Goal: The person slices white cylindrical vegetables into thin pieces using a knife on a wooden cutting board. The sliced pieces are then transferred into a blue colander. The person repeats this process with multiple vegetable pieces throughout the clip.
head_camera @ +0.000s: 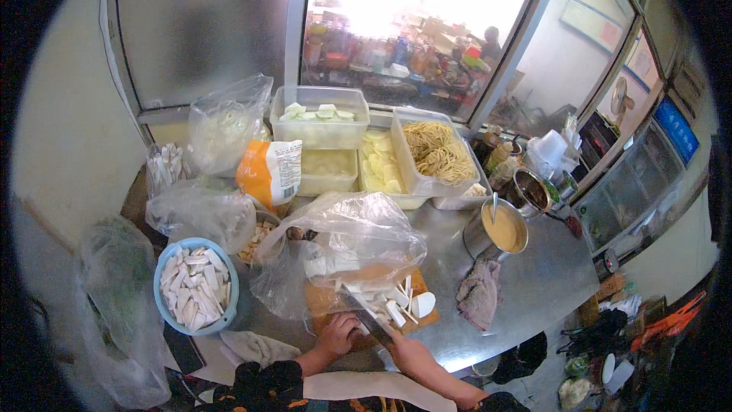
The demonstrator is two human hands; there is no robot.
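Observation:
My right hand (410, 350) grips a kitchen knife (370, 319), its blade pointing away from me over a wooden cutting board (323, 300). Just left of the blade, my left hand (337, 334) rests on the board with curled fingers, holding a small white food piece (362, 329) against it. White cut strips and slabs (394, 312) lie right of the knife, beside a rounded white slice (424, 304). A large transparent plastic bag (366, 234) with white pieces inside covers the board's far part.
A blue basin (160, 297) of white strips stands left. Behind are plastic tubs, one with noodles (439, 151), and an orange-and-white package (269, 171). To the right are a metal pot (477, 234) of tan sauce and a cloth (480, 294). A phone (186, 350) lies at the near left.

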